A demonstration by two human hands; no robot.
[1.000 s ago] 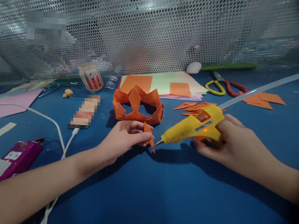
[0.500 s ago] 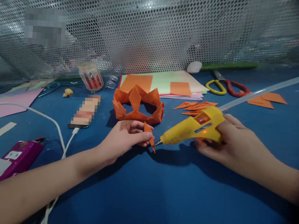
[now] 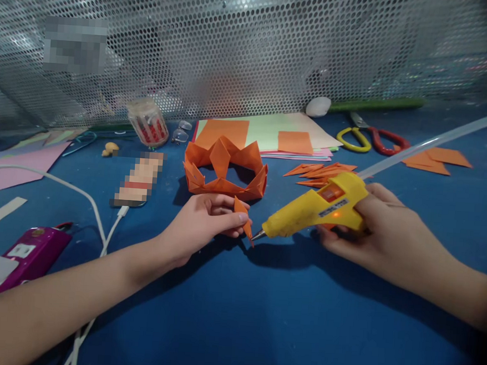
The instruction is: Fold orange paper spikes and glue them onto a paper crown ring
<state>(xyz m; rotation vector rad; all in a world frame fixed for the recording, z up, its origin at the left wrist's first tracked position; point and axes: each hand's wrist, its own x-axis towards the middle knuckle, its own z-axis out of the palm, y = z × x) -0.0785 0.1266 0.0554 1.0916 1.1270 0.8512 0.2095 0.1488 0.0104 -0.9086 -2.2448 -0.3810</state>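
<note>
Between thumb and fingers, my left hand (image 3: 207, 219) pinches a folded orange paper piece (image 3: 243, 209), its point angled down to the right. My right hand (image 3: 386, 231) is wrapped round a yellow hot glue gun (image 3: 308, 209) with its small light glowing and a long clear glue stick (image 3: 442, 141) coming out of the back. The metal nozzle is at the lower end of the paper piece; whether they touch I cannot tell. Just behind my left hand stands an orange folded-paper crown (image 3: 221, 192). More folded orange pieces (image 3: 323, 174) lie in a pile behind the glue gun.
Behind the crown lie stacked paper sheets (image 3: 268, 129). Scissors (image 3: 383, 141) and orange scraps (image 3: 437, 160) are at the back right. To the left are a jar (image 3: 148, 126), a phone (image 3: 139, 179) on a white cable (image 3: 99, 217), and a purple power strip (image 3: 34, 254). Metal mesh (image 3: 186, 45) borders the back.
The nozzle has shifted very slightly along the lower end of the paper piece. Both hands keep their grips, and the view has moved a little.
</note>
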